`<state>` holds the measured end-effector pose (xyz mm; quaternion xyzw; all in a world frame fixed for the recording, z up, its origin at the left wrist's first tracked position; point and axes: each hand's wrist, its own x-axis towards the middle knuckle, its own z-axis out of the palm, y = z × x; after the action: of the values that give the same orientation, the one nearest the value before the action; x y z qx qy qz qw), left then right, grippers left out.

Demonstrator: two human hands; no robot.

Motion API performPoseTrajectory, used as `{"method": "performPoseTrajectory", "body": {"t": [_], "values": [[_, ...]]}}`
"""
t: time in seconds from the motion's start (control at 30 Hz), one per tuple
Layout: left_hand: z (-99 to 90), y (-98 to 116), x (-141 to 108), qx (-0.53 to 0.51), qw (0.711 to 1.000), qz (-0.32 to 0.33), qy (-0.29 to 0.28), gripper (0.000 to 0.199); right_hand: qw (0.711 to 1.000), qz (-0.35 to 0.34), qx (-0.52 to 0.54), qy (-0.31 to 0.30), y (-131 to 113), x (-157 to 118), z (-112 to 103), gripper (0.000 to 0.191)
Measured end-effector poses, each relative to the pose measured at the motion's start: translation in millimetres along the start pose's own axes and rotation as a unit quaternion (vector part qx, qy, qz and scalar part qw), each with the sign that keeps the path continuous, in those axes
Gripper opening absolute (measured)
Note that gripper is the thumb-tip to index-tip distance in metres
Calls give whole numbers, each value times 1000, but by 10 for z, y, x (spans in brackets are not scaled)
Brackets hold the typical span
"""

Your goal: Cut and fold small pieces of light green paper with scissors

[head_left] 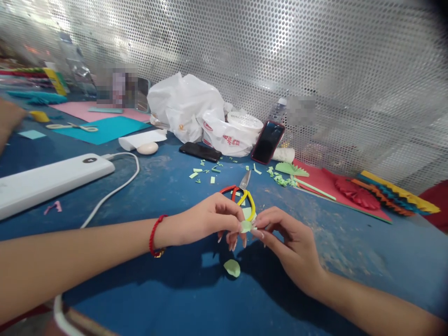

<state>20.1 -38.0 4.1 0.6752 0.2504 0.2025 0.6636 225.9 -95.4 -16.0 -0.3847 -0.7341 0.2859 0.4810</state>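
Note:
Between my two hands is a small light green paper piece [246,227], above the blue table [168,298]. My left hand [213,217] pinches its left side between thumb and forefinger, the other fingers curled below. At its right edge, the thumb and forefinger of my right hand [290,238] are closed on it. Another light green paper piece, leaf-shaped [232,268], lies on the table just below my hands. Scissors with red and yellow handles [251,205] rest right behind my fingers, blades pointing away, with green paper partly hidden under them.
Green scraps [280,178] lie beyond the scissors. Behind stand white plastic bags [189,105] and a leaning phone [268,142]; a black phone [200,151] lies flat. Folded coloured papers [395,193] are at right. A white power strip [56,179] with cable and another person's hand [9,119] are left.

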Motion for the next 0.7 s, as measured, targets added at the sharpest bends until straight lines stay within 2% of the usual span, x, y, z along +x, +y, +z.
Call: {"method": "performPoseTrajectory", "body": {"t": [0.33, 0.57, 0.7], "values": [[15, 5, -1, 29, 999, 11, 7, 16, 998, 2, -15, 53, -30, -15, 7, 6], [29, -26, -11, 17, 1000, 3, 15, 14, 998, 16, -21, 58, 4, 1, 5, 7], [45, -18, -18, -1, 1000, -2, 17, 13, 999, 2, -8, 40, 22, -17, -3, 10]]}}
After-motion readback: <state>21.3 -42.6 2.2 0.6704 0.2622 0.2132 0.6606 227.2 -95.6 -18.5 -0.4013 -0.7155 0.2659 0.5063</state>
